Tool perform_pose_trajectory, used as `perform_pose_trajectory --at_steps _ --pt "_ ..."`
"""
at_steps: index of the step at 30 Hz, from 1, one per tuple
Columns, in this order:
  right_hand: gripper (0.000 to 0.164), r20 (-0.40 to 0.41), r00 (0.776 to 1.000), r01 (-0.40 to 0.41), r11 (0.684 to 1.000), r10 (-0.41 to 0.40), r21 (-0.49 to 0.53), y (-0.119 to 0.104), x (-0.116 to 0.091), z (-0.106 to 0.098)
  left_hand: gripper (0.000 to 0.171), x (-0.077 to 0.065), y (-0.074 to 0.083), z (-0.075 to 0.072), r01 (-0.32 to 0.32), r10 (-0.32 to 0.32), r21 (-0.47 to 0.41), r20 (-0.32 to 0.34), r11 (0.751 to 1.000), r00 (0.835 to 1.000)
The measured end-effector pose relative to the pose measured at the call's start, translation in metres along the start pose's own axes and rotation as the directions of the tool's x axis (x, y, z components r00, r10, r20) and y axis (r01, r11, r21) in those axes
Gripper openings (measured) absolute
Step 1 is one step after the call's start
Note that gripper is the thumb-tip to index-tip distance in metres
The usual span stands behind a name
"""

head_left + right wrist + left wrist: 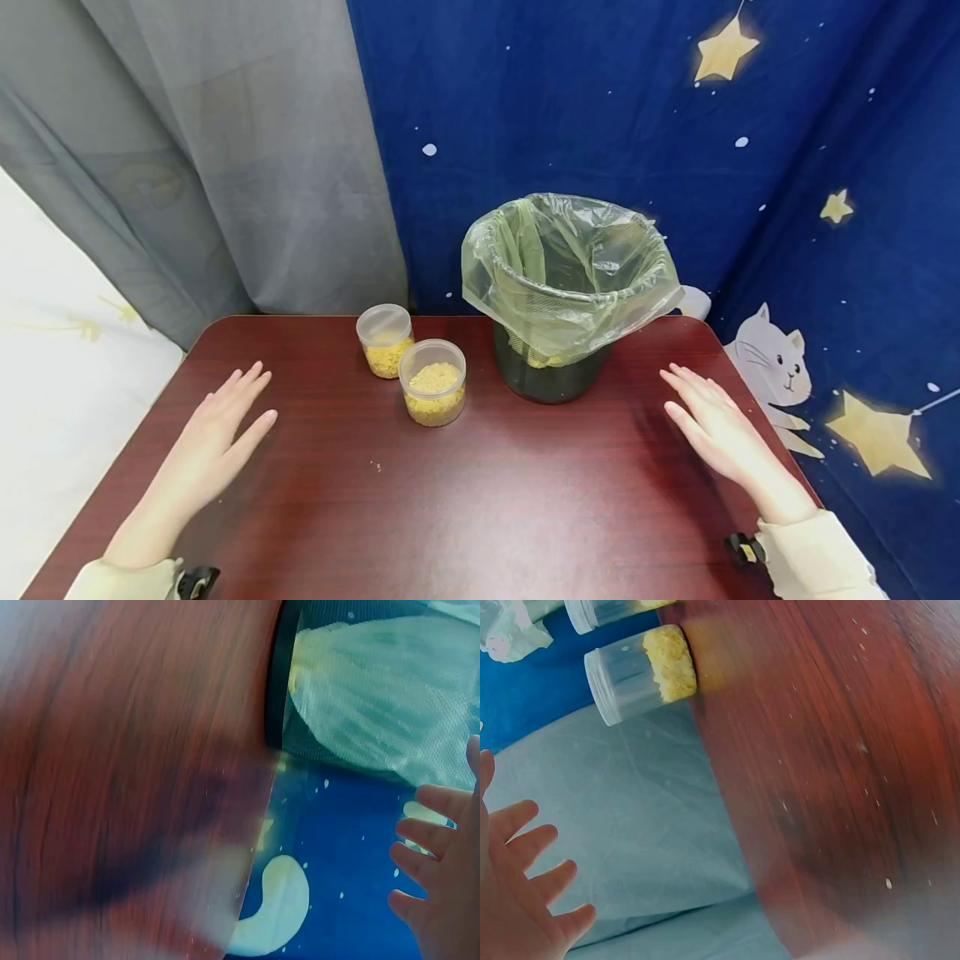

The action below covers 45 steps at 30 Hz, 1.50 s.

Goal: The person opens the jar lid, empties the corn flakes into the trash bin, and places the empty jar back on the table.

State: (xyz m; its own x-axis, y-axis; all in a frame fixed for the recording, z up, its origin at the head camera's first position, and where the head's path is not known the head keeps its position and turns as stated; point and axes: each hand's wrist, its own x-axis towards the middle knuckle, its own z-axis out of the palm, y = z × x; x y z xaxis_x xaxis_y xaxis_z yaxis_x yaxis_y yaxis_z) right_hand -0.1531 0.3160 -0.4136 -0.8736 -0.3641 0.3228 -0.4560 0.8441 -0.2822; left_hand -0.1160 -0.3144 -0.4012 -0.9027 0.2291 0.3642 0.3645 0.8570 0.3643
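Observation:
My left hand [210, 442] is held over the left part of the table, fingers straight, holding nothing. My right hand [720, 429] is over the right side with fingers extended, also holding nothing. Between them stand two clear plastic jars, both without a visible lid. The nearer jar [432, 404] and the one behind it [385, 358] are each partly filled with yellow flakes or crumbs. To their right is a dark mesh bin [551, 379] with a translucent green bag [570, 312] folded over its rim. The left wrist view shows one jar [675, 664] upright at the table's far side.
The reddish-brown table [480, 508] has a few small crumbs [377, 465] left of centre. Behind it hang a grey curtain [300, 167] and a blue curtain [540, 100] with stars. Bin and rear jar stand near the far edge. Each wrist wears a dark strap.

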Motion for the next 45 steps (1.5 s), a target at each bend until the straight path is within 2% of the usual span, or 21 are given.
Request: perform_pose_trajectory --at_steps 10,30,37,41,45 --pt "0.043 0.015 0.999 0.036 0.995 -0.037 0.091 -0.029 0.006 0.014 0.053 0.013 0.013 0.008 -0.02 0.017 -0.038 -0.086 0.999 0.996" --pt "0.044 0.017 0.995 0.088 0.96 -0.096 0.267 -0.09 0.034 0.045 0.057 0.038 0.04 0.028 0.002 -0.013 -0.138 -0.076 0.99 0.997" --pt "0.05 0.011 0.992 0.112 0.927 -0.124 0.359 -0.106 0.048 0.061 0.062 0.047 0.05 0.037 0.034 -0.042 -0.168 -0.044 0.985 0.998" --pt "0.054 0.02 0.993 0.099 0.911 -0.116 0.401 -0.114 0.055 0.071 0.065 0.053 0.056 0.043 0.053 -0.059 -0.187 -0.03 0.981 0.998" --pt "0.057 0.037 0.994 0.077 0.899 -0.103 0.432 -0.12 0.062 0.079 0.067 0.06 0.061 0.052 0.044 -0.051 -0.2 -0.032 0.979 0.998"
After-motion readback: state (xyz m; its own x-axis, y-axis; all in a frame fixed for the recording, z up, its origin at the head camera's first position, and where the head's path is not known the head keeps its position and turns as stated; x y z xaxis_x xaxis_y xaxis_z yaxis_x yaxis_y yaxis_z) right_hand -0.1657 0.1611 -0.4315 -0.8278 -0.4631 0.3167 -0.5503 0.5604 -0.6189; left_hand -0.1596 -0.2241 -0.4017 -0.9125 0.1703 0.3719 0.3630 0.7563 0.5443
